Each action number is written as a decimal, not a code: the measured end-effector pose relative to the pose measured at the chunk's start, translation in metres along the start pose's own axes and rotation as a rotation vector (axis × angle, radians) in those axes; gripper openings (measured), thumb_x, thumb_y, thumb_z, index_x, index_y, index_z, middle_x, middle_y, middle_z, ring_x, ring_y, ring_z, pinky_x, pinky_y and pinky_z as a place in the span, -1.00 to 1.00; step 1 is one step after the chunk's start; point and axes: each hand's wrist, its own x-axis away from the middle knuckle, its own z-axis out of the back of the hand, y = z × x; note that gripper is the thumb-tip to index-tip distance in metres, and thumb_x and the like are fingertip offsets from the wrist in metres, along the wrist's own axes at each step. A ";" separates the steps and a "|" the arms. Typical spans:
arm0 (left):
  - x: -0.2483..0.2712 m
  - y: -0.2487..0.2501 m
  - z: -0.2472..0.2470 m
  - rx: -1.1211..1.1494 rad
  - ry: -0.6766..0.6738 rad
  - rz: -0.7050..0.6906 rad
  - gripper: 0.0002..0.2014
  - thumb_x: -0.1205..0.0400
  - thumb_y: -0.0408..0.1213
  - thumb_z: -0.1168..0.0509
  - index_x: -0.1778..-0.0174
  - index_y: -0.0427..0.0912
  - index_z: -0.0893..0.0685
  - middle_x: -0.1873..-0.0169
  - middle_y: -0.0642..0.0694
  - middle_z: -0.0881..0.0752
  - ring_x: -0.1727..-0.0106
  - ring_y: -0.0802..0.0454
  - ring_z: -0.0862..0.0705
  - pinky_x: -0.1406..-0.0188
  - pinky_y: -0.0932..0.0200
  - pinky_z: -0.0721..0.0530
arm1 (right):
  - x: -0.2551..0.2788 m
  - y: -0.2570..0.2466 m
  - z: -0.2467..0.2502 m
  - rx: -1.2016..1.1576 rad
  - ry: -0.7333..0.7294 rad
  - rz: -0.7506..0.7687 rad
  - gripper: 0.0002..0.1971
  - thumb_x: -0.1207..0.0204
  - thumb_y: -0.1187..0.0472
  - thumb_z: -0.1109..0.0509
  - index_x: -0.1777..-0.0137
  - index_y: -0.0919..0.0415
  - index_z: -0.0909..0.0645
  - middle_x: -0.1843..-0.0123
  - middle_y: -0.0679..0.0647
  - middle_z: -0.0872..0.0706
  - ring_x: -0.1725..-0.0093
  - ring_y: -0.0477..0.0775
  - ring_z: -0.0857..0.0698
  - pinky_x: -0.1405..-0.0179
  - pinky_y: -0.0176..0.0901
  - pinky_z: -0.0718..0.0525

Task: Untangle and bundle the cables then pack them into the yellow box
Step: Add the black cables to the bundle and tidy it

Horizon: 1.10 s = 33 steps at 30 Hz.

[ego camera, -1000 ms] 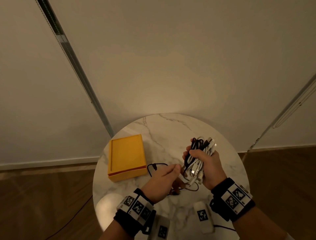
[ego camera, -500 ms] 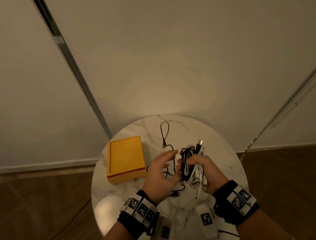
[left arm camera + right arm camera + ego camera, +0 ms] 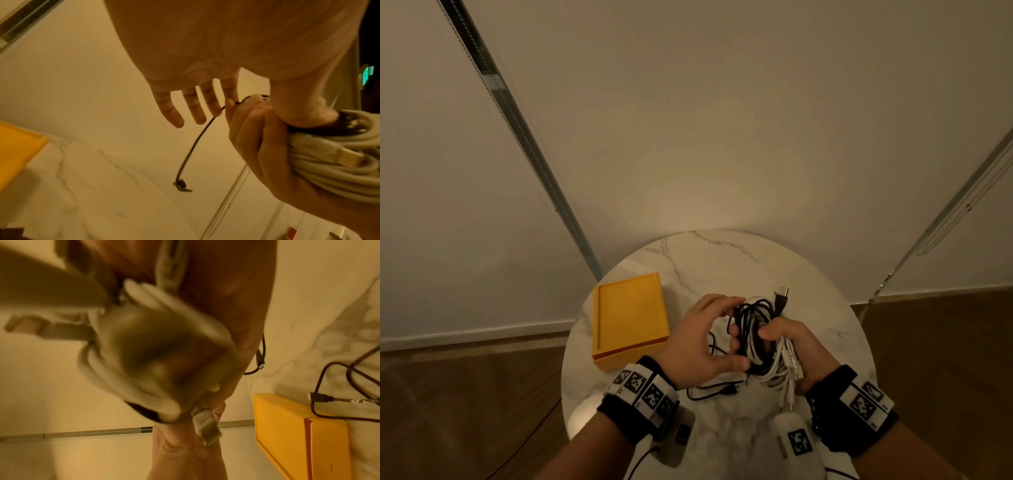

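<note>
My right hand [image 3: 787, 339] grips a bundle of coiled white and black cables [image 3: 760, 346] just above the table; a black USB plug [image 3: 780, 298] sticks out of its top. My left hand [image 3: 722, 332] spans the bundle's left side, fingers [image 3: 197, 112] straight, thumb [image 3: 304, 113] pressing the black coil. A loose black cable end [image 3: 709, 394] trails from the bundle onto the table. The yellow box [image 3: 630, 322] lies to the left and looks to be shut. In the right wrist view the bundle [image 3: 144, 353] is blurred, with the box [image 3: 287, 426] beside it.
The round marble table [image 3: 722, 260] stands against a pale wall, with wooden floor around it. Two white marker-tagged devices [image 3: 798, 445] [image 3: 681, 435] lie at the near edge. A metal rail [image 3: 517, 137] runs up the wall on the left.
The black cable loop that stretched toward the table's far side has been drawn onto the bundle. My left hand has closed in on the bundle, which has come lower.
</note>
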 end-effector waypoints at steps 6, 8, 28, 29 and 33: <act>-0.011 -0.007 0.011 -0.084 -0.142 0.100 -0.26 -0.29 0.18 -0.64 -0.31 0.09 -0.48 -0.26 0.13 -0.51 -0.28 0.20 -0.55 -0.30 0.30 -0.55 | 0.000 0.000 0.003 0.143 0.020 0.017 -0.51 -0.18 0.36 -0.48 -0.17 0.43 -0.68 0.06 0.31 -0.68 0.16 0.28 -0.67 0.19 0.07 -0.70; -0.014 -0.006 0.015 -0.076 -0.165 0.157 -0.52 -0.45 0.23 -0.49 -0.13 0.07 -0.53 -0.03 0.14 -0.68 -0.01 0.18 -0.66 -0.08 0.07 -0.68 | 0.002 -0.003 0.000 0.349 0.136 0.062 -0.66 -0.17 0.39 -0.45 0.02 0.48 -0.70 0.16 0.36 -0.67 0.28 0.27 -0.69 0.25 0.03 -0.71; -0.017 0.039 -0.050 0.573 0.230 0.203 -0.67 -0.77 -0.55 -0.14 -0.27 -0.12 -0.68 -0.15 -0.07 -0.83 -0.25 0.07 -0.77 -0.27 0.18 -0.70 | -0.019 0.015 0.007 0.346 0.508 0.595 -0.64 -0.42 0.40 -0.63 -0.15 0.39 -0.59 0.13 0.21 -0.73 0.07 0.23 -0.75 -0.02 0.14 -0.77; -0.018 0.040 -0.050 0.599 0.228 0.192 -0.67 -0.77 -0.55 -0.13 -0.30 -0.16 -0.67 -0.16 -0.07 -0.83 -0.26 0.06 -0.77 -0.26 0.21 -0.70 | -0.019 0.014 0.007 0.349 0.500 0.591 -0.60 -0.37 0.34 -0.68 -0.13 0.36 -0.60 0.11 0.22 -0.74 0.06 0.25 -0.76 -0.05 0.17 -0.77; -0.018 0.037 -0.051 0.671 0.218 0.169 -0.66 -0.77 -0.55 -0.12 -0.38 -0.21 -0.62 -0.24 -0.11 -0.79 -0.35 0.03 -0.72 -0.33 0.19 -0.65 | -0.016 0.009 0.007 0.421 0.449 0.560 -0.55 -0.22 0.21 -0.69 -0.09 0.20 -0.65 0.08 0.19 -0.79 0.00 0.23 -0.81 -0.06 0.10 -0.80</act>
